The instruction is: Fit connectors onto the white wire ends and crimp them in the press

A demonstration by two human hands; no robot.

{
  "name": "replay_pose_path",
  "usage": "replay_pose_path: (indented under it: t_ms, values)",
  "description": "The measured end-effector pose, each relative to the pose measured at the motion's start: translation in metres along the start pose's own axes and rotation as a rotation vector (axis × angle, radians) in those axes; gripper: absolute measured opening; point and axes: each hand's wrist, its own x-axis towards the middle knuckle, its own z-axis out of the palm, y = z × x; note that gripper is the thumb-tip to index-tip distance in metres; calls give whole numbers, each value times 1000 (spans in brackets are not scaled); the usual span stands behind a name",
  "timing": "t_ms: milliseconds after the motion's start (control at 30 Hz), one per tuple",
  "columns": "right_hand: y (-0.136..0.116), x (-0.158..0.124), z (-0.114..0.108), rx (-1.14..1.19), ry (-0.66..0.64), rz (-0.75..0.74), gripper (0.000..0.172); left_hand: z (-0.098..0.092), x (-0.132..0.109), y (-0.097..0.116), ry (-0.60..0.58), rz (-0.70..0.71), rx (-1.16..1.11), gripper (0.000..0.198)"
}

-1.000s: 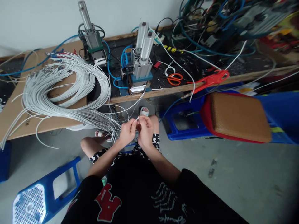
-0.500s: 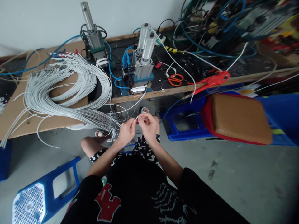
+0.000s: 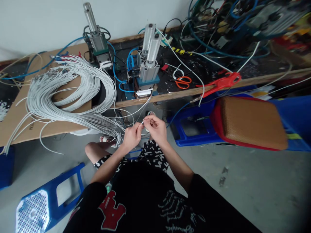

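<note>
Basically, fine fingertip work on one cable end looks like the step in hand, judging by how close the two hands sit. The L hand pinches a thin white cable btwn thumb & forefinger; the R hand has thumb & forefinger pinched on the same end, AFAICT. Only a short white bit shows btwn them; whether the tip is stripped, cut or bare is too small to tell. The cable is in front of the twin-cylinder machine, off the table, toward the person.

A big bundle of white cables lies left of that machine, mostly on cardboard, w/ loose ends trailing over the edge; can't tell if the pinched cable runs back into it. A single-cylinder machine stands farther left of it. Orange scissors lie to its right, a red hand tool farther right; neither's in a hand.

Next move prob. calls for the L hand to steady the cable while the R hand works the end w/ light, precise pressure. Main risk, I'd guess: fingers slipping off such a small tip.
</note>
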Motion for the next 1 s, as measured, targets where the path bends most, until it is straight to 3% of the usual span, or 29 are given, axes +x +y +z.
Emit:
replay_pose_path:
  t_ms: [233,433,667,833,1000]
  values:
    - [9,3,0,136,30,112,30,2,-1,-3,-2,21,113,32]
    - [6,0,9,174,134,145,25,5,-2,-6,71,97,367,34]
    - [7,-10,20,258,264,177,31,7,0,-6,103,149,408,36]
    - [7,-11,24,364,289,234,34,8,2,-5,85,103,358,37]
    - [5,-5,22,498,147,381,38,1,3,-1,32,7,84,35]
